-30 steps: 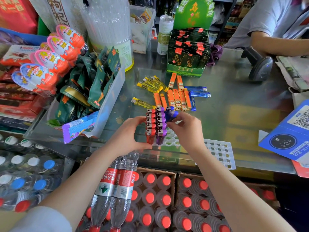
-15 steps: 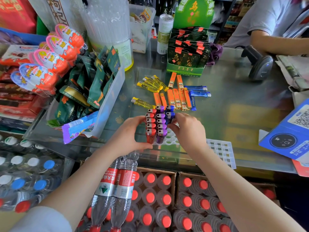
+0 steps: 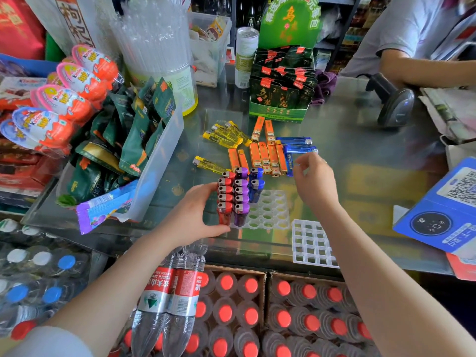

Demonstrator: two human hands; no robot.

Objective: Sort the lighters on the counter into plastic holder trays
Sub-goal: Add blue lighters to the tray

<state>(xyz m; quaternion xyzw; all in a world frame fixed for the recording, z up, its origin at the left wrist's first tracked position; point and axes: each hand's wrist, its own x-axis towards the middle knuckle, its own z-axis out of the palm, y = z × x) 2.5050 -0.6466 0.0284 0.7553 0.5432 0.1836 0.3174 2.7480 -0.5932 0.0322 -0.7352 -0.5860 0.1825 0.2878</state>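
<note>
My left hand [image 3: 192,217] grips the white plastic holder tray [image 3: 268,215] of upright lighters; my right hand [image 3: 313,180], loosely curled and empty, hovers beside the blue lighters [image 3: 298,148] lying behind that tray on the glass desk [image 3: 360,155]. A careless reach could topple the upright blue lighter [image 3: 255,190].

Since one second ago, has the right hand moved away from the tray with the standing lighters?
Yes. The right hand has left the standing lighters in the tray and gone up and to the right, toward the blue lighters lying on the counter, fingers loosely curled and holding nothing.
</note>
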